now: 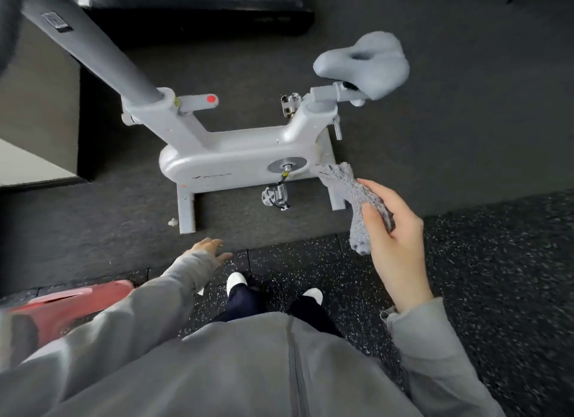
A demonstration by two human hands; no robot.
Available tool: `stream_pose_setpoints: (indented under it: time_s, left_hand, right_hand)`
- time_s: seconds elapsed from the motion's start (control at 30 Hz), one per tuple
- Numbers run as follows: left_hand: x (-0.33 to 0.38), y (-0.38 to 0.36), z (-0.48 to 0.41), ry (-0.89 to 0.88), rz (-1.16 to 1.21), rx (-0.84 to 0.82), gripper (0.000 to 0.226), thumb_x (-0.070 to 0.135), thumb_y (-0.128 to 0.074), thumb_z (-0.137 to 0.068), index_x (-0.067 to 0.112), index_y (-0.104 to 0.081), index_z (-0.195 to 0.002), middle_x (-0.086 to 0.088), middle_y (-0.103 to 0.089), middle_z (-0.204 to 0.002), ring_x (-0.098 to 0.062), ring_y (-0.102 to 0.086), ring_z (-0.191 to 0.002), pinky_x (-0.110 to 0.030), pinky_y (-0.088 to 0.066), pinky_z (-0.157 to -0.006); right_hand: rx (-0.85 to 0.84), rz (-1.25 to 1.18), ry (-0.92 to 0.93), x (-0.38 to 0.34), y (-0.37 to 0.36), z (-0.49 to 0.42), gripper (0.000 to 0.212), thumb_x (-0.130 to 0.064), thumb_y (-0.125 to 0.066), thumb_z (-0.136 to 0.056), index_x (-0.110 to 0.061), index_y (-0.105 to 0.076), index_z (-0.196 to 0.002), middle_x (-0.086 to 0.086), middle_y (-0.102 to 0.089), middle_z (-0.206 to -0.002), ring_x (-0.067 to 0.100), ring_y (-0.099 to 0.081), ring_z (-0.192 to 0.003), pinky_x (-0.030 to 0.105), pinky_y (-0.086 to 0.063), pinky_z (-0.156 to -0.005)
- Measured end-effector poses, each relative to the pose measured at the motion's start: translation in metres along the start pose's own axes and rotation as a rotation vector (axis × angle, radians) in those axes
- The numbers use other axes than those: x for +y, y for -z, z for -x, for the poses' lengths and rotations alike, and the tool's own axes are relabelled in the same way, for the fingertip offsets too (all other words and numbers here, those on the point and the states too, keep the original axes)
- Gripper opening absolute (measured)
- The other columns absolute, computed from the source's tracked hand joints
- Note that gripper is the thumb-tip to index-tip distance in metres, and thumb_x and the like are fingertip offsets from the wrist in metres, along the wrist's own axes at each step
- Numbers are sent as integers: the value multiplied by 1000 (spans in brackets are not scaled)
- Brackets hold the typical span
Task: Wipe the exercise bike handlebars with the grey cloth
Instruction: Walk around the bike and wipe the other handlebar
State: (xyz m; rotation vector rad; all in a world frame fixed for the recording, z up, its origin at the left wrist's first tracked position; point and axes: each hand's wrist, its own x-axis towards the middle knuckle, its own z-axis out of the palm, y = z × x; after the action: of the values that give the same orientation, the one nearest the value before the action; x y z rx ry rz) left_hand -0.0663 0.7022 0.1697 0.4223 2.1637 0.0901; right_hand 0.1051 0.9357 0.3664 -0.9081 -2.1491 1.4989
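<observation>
- The right hand is raised with the palm turned toward the camera, just to the saddle side of the exercise bike. Its thumb and curled fingers pinch the grey cloth.
- The cloth is fluffy and shaggy, bunched into a loose strip. One end reaches toward the bike's rear foot, the other hangs below the thumb. It overlaps the bike in the view, but I cannot tell whether it touches it.
- The left hand is stretched low toward the bike's near front foot. Its fingers are straight and slightly spread, and it holds nothing. A soft grey sleeve covers the wrist.
- The bike's body is smooth, pale grey moulded plastic with rounded corners and a flat metal disc at the crank. A shiny metal pedal hangs on its near side.
- The saddle is padded matte grey with a hollow in the middle.
- A round grey post slants from the bike's front to the upper left edge. The handlebars themselves cannot be made out there.
- The bike stands on a dark, finely textured mat. On the near side of it lies black speckled floor.
</observation>
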Motion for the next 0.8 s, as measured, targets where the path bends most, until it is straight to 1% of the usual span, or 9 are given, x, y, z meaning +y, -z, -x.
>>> stream_pose_setpoints:
  time_s: [0.1, 0.13, 0.27, 0.37, 0.47, 0.57, 0.63, 0.73, 0.8]
  left_hand:
    - [53, -13, -3, -44, -51, 0, 57, 44, -47, -92, 14, -37, -138, -11, -40, -142, -28, -37, -132, -40, -30, -112]
    - [70, -18, -3, -52, -63, 6, 56, 45, -47, -92, 15, -37, -138, -10, -40, -142, -28, -37, -132, -41, -29, -112]
    - [141, -36, -7, -70, -96, -14, 53, 45, -49, -91, 18, -42, -136, -9, -43, -140, -30, -40, -130, -43, -30, -112]
    - [188, -46, -11, -101, -139, -40, 53, 44, -49, -91, 20, -41, -137, -7, -40, -142, -29, -37, -133, -42, -29, -113]
    - [228, -47, -17, -145, -209, -76, 53, 43, -48, -92, 19, -39, -138, -7, -37, -145, -30, -35, -134, -43, -28, -113]
    - [259, -42, -29, -198, -277, -63, 51, 42, -47, -93, 18, -39, -138, -7, -39, -145, -28, -36, -134, -43, -28, -113]
    - [279, -37, -42, -211, -309, -63, 52, 45, -45, -92, 19, -39, -137, -8, -40, -144, -29, -37, -133, -43, -30, -112]
    - [315, -31, -66, -204, -354, -80, 53, 46, -46, -91, 20, -40, -136, -7, -41, -144, -29, -38, -132, -42, -31, -111]
    - [341, -28, -84, -221, -377, -85, 53, 47, -45, -91, 19, -41, -136, -8, -42, -144, -31, -39, -132, -43, -32, -111]
  right_hand:
    - [45, -11, -15, 21, 46, -2, 33, 1, -50, -94, -12, -62, -122, 0, -66, -121, 5, -59, -114, 17, -44, -98]
    - [57, -18, -22, 28, 61, -3, 33, 1, -50, -94, -12, -62, -121, 1, -66, -120, 5, -59, -113, 17, -45, -98]
    - [99, -27, -51, 56, 117, -7, 32, -1, -50, -95, -12, -62, -122, 0, -65, -121, 8, -59, -115, 31, -46, -102]
    - [164, -47, -86, 74, 155, -10, 32, -3, -51, -95, -16, -62, -122, -1, -66, -121, 8, -59, -115, 36, -47, -102]
    - [239, -88, -134, 89, 187, -14, 33, -5, -51, -95, -22, -63, -121, -6, -66, -121, 4, -60, -113, 34, -48, -100]
    - [309, -130, -172, 101, 213, -24, 35, -5, -51, -95, -26, -63, -120, -9, -66, -119, 3, -61, -110, 32, -51, -97]
    - [344, -167, -192, 108, 227, -36, 35, -5, -52, -94, -28, -63, -118, -13, -67, -118, 2, -62, -109, 28, -52, -95]
    - [383, -201, -202, 117, 244, -61, 35, -5, -52, -94, -27, -64, -118, -15, -67, -116, 1, -61, -109, 25, -51, -95]
    - [391, -182, -196, 121, 255, -84, 35, -3, -52, -94, -26, -64, -118, -12, -67, -117, 3, -62, -110, 28, -51, -97]
